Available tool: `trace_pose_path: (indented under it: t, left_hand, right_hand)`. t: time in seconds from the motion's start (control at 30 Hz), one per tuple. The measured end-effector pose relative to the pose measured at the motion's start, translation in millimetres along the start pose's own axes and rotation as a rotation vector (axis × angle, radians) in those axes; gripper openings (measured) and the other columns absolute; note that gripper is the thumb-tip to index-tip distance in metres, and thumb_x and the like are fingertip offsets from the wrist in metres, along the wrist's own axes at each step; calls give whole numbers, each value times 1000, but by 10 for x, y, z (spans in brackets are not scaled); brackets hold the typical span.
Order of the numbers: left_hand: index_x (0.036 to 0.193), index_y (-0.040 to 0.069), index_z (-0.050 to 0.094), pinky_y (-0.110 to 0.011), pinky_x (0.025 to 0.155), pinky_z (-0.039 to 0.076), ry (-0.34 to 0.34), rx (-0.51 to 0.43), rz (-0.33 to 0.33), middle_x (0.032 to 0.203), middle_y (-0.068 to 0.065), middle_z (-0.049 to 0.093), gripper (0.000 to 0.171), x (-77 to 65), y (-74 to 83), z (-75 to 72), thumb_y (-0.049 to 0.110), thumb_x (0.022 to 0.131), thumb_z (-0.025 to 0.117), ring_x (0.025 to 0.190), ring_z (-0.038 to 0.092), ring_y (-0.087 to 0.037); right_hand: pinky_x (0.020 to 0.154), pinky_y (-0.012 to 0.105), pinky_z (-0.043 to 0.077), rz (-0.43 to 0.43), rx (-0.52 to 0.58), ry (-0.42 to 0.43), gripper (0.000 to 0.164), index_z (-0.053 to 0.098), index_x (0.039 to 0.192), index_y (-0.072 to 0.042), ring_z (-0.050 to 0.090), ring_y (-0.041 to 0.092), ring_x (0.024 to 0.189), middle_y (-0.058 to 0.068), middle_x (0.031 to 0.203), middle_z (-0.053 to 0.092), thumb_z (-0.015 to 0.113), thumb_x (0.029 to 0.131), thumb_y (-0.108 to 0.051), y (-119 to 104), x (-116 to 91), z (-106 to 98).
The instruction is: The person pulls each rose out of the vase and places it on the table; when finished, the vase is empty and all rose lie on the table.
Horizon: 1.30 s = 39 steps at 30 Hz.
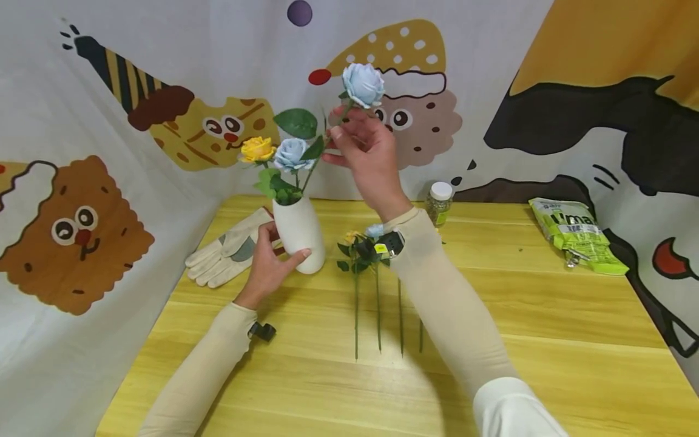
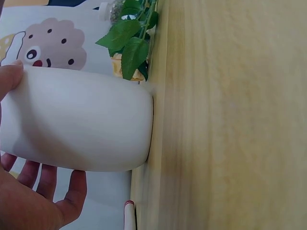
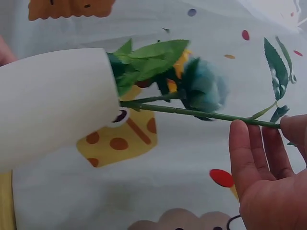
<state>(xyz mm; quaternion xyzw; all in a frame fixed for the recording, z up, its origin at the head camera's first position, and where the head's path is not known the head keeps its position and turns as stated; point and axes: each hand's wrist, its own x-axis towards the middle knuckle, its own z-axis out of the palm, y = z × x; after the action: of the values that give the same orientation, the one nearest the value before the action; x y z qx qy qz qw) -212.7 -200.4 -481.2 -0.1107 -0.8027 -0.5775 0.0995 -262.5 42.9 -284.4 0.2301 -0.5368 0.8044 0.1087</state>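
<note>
Left hand gripped white vase; right hand pinched taller blue rose, stem inside vase. Yellow rose, lower blue rose already stood there; four stems lay on table.

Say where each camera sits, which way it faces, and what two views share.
Head: on the head, facing forward and down at the table and printed backdrop; left hand, right hand and both sleeves show.
Left wrist: on that wrist, facing the white vase side-on, low by the table; part of the left hand shows, holding it.
Right wrist: on that wrist, facing the vase's mouth and a flower stem; right hand shows, plus, apparently, a sliver of the left.
Shared: both wrist views show the vase, sideways in the image.
</note>
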Motion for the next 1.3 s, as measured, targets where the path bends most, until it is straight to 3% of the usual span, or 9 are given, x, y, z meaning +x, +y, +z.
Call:
trace_pose_path:
  t: [0.33, 0.67, 0.83, 1.0, 1.3]
  left_hand:
    - [151, 1, 31, -63, 108, 48, -9, 8, -22, 147, -23, 44, 83, 37, 19, -3, 12, 89, 85, 134, 49, -38]
    - [152, 7, 33, -60, 107, 50, -7, -1, -6, 147, -17, 45, 84, 18, 6, -3, 16, 88, 87, 133, 50, -34]
    - [151, 7, 33, -57, 106, 52, -9, 9, -6, 146, -16, 46, 84, 13, 28, 2, 19, 88, 87, 132, 50, -33]
    - [152, 6, 32, -59, 107, 50, -8, 8, -8, 146, -17, 45, 85, 14, 32, 3, 18, 88, 87, 133, 49, -36]
    - [151, 7, 33, -57, 107, 51, -4, 5, -12, 144, -16, 46, 83, -10, 24, 7, 23, 89, 87, 131, 51, -30]
  right_hand:
    - [76, 38, 66, -88, 184, 88, 27, 65, 129, -4, 74, 22, 85, 10, 98, 73, 62, 103, 4, -176, -11, -218]
    - [75, 38, 66, -196, 321, 342, 27, 65, 127, -9, 76, 24, 86, 12, 100, 69, 65, 102, 2, -199, -157, -543]
    - [74, 38, 67, -260, 322, 437, 27, 64, 127, -7, 77, 25, 87, 11, 97, 70, 66, 101, 2, -122, -335, -731]
    - [71, 36, 66, -244, 304, 488, 28, 65, 127, -3, 76, 23, 81, 12, 93, 70, 70, 99, 2, -85, -527, -953]
    - [63, 30, 64, -134, 100, 450, 39, 66, 134, -1, 72, 20, 78, 12, 96, 68, 75, 97, -5, -25, -874, -1502]
